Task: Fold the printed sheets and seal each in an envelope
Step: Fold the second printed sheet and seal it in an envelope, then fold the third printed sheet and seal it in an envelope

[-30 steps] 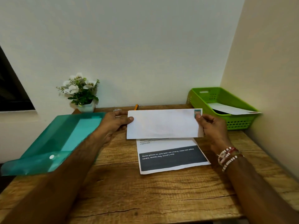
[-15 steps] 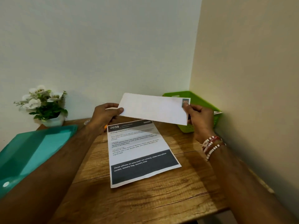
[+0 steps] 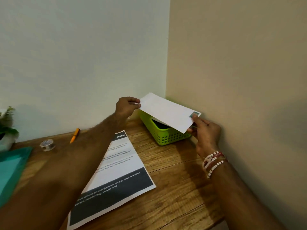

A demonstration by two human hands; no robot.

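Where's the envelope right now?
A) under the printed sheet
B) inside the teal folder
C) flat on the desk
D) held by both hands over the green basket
D: the left hand and right hand each pinch one end of the envelope, which is held in the air above the green basket.

Both bare forearms reached forward and to the right. Left hand was raised higher, knuckles up, thumb and curled fingers pinching the left end of the envelope. Right hand sat lower, thumb on top, fingers underneath, pinching the envelope's right corner. Left forearm ran diagonally across the view, right wrist bent upward
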